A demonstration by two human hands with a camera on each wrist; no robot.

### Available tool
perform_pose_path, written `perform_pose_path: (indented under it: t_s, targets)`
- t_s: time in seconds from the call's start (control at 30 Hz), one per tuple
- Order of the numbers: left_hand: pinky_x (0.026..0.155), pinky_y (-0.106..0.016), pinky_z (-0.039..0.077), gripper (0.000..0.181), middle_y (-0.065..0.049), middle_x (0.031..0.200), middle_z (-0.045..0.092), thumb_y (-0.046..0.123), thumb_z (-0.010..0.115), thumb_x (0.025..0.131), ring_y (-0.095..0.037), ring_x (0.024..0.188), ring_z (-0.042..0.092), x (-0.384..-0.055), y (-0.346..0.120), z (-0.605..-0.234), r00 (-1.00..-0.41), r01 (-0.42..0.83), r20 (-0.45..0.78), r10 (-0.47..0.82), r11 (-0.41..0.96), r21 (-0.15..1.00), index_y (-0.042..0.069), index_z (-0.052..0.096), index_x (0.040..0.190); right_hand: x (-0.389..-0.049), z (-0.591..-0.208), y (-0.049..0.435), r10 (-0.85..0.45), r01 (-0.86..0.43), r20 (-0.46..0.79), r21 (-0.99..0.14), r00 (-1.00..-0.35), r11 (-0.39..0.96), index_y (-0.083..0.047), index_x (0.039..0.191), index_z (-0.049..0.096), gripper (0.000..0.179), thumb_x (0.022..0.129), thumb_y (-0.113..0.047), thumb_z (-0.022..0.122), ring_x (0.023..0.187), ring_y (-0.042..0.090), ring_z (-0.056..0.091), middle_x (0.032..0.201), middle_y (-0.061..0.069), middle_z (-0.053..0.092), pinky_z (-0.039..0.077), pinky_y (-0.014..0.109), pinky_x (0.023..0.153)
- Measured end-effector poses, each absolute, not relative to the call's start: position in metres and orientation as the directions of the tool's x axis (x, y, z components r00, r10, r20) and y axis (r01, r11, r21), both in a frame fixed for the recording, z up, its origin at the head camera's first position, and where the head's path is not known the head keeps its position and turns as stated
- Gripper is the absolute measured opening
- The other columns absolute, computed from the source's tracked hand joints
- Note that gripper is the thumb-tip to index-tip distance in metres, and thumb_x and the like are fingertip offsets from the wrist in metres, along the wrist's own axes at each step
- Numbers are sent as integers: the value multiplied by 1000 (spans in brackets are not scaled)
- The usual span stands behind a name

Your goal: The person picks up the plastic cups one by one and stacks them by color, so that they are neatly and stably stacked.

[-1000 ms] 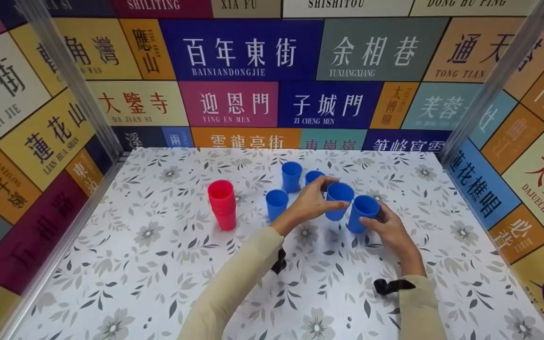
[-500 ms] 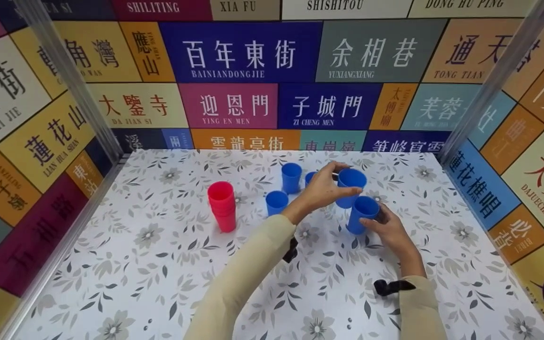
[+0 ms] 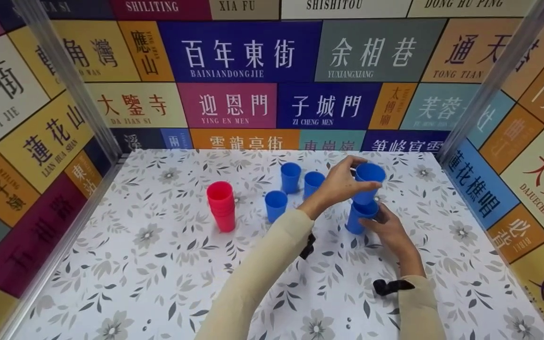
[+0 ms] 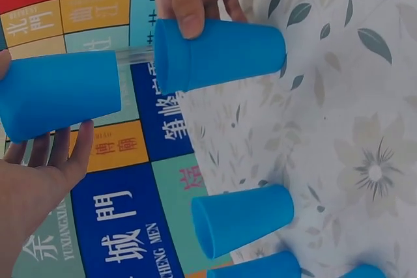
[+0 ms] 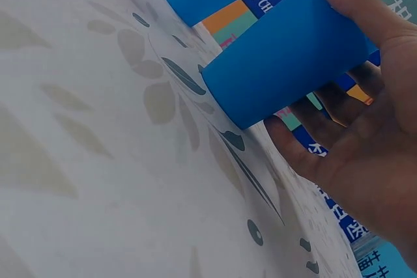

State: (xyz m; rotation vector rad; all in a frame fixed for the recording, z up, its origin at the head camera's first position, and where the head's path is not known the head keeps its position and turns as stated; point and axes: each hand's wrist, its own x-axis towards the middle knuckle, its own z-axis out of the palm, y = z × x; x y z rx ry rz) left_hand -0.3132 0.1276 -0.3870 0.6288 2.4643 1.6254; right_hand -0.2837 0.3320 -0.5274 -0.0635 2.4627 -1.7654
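Finger-clamped by the left hand (image 3: 339, 183), the upper blue tumbler (image 4: 64, 94) is best centred above the lower blue tumbler (image 4: 229, 56), likewise gripped by the right hand (image 3: 389, 230).

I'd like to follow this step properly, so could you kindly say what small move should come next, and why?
I would probably ease the raised blue cup down into the lower blue cup: the left hand holds it roughly over the lower one's rim, a gap shows between them in the left wrist view, and the right hand holds the lower one.
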Motion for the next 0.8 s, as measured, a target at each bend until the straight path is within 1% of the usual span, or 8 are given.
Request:
perform_pose_path:
  t_s: [0.23, 0.4, 0.5, 0.63, 0.8]
  targets:
    - [104, -27, 51, 68, 3, 140, 58, 42, 82, 82, -13, 124, 57, -311, 136, -400, -917, 232, 85, 389, 350, 907, 22, 52, 139, -282, -527, 331, -102, 19, -56, -942, -993, 334, -11, 159, 23, 86, 93, -38, 71, 151, 42, 26, 161, 24, 32, 18, 60, 124]
    - [103, -28, 51, 71, -1, 141, 58, 37, 82, 83, -15, 127, 57, -311, 137, -407, -904, 242, 73, 421, 362, 900, 21, 50, 144, -281, -525, 331, -114, 18, -57, -949, -992, 316, -9, 160, 18, 86, 95, -33, 69, 152, 43, 25, 161, 26, 29, 19, 59, 124]
    - [104, -29, 51, 72, -3, 140, 59, 34, 82, 83, -16, 129, 57, -312, 135, -409, -901, 256, 85, 426, 363, 896, 21, 49, 145, -283, -525, 330, -118, 11, -48, -954, -992, 298, -8, 160, 18, 86, 95, -31, 70, 151, 42, 27, 161, 25, 31, 21, 57, 124]
    - [103, -30, 52, 72, -6, 140, 60, 34, 82, 84, -19, 129, 58, -313, 129, -411, -898, 263, 104, 426, 332, 906, 20, 48, 146, -285, -527, 331, -108, -2, -33, -953, -994, 304, -7, 159, 21, 86, 94, -31, 71, 150, 41, 30, 159, 25, 34, 22, 56, 124]
    - [103, -33, 52, 71, -9, 141, 59, 31, 80, 86, -25, 131, 57, -312, 118, -418, -896, 257, 116, 428, 289, 922, 18, 47, 147, -285, -530, 333, -112, -15, -18, -959, -994, 282, -6, 159, 20, 86, 94, -29, 71, 150, 41, 30, 159, 26, 34, 23, 56, 124]
